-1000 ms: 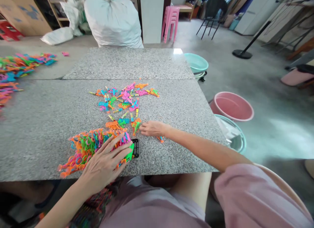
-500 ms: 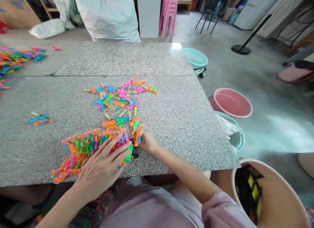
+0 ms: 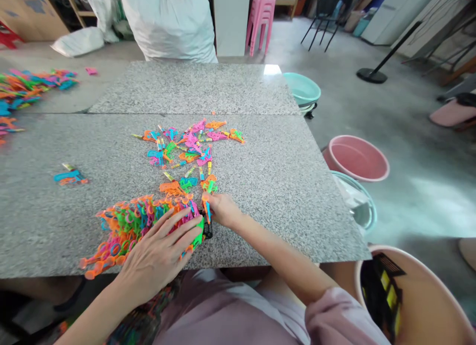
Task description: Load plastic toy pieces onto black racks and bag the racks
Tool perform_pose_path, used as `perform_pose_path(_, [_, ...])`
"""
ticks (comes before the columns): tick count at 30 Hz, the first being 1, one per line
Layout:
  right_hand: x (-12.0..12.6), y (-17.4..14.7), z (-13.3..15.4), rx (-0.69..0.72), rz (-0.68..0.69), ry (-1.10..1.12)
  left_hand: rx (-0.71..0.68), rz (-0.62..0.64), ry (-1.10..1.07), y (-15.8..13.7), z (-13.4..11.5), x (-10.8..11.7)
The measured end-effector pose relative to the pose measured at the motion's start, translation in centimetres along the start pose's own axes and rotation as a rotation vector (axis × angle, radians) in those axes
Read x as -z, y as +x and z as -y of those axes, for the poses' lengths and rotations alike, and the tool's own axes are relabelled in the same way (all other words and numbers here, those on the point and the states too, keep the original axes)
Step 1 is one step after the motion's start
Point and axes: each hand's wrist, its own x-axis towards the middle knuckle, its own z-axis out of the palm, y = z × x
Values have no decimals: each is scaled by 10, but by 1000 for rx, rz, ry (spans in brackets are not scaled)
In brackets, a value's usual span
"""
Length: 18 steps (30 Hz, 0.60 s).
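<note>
Near the front edge of the table lies a long packed row of small bright plastic toys [image 3: 128, 221], many with round orange ends. My left hand [image 3: 159, 246] rests flat across its right part, fingers stretched out and slightly apart. At the row's right end, my right hand [image 3: 222, 209] pinches a small orange-and-blue plastic toy [image 3: 207, 208], beside a black plastic piece [image 3: 208, 230]. The pinching fingertips are partly hidden. Beyond the hands, loose toys [image 3: 189, 142] in pink, orange, green and blue are scattered, several with yellow-tipped tubes.
A single blue-and-orange toy [image 3: 70, 176] lies at left on the granite table [image 3: 267, 186]. A larger pile of toys [image 3: 33, 89] is at the far left. Basins, one pink [image 3: 359, 159] and one turquoise [image 3: 303, 88], and a big tub [image 3: 427, 290] stand along the right side.
My right hand has moved slightly left and the toy in it has come closer to the row's end, turned more upright. My left hand stays on the row. The view has shifted a little.
</note>
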Motion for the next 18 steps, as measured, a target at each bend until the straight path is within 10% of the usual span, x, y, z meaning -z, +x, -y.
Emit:
perform_pose_path(7, [-9,-3,-4,136,-101,179,11,-1,18,1,-4,1])
perform_pose_path(18, [32,33,-1,272,177,-67,20,23,8,0,-2,-7])
